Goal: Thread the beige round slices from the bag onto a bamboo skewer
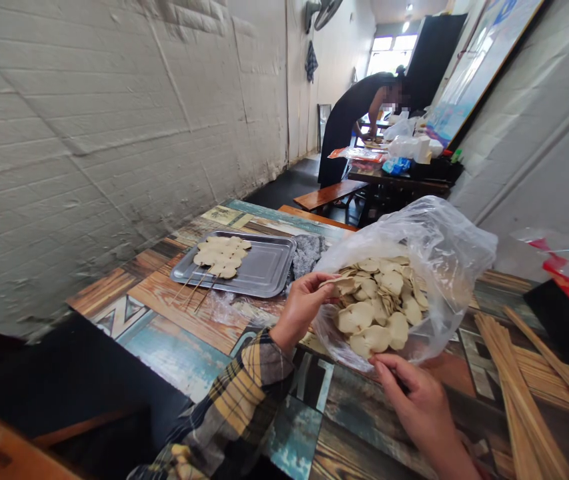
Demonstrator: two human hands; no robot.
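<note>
Fingers of the left hand (307, 297) pinch a thin, pale round slice (343, 283) at the open mouth of a clear plastic bag (444, 247); the grip is closed on that one slice, thumb on top, and the slice is held just above the heap. The right hand (414, 393) sits at the bag's near edge, fingers curled loosely against the plastic under the pile; whether it actually clasps the plastic cannot be told. Inside the bag lies a heap of the same pale slices (379, 307), overlapping one another. The bag rests on a patchwork-patterned wooden tabletop (174, 333).

A plaid sleeve (244, 393) covers the left forearm. To the right of the bag, a bundle of bare bamboo skewers (519, 393) lies on the tabletop, running toward the near edge. To the left, well apart from the bag, a metal tray (264, 270) holds a few skewers already loaded with slices (219, 257), their sticks poking over the tray's near rim. A grey cloth (308, 251) lies between the tray and the bag.

Farther back, another person (351, 120) in dark clothes bends over a second table cluttered with bags and packets. A whitewashed brick wall (89, 133) runs along the left.
</note>
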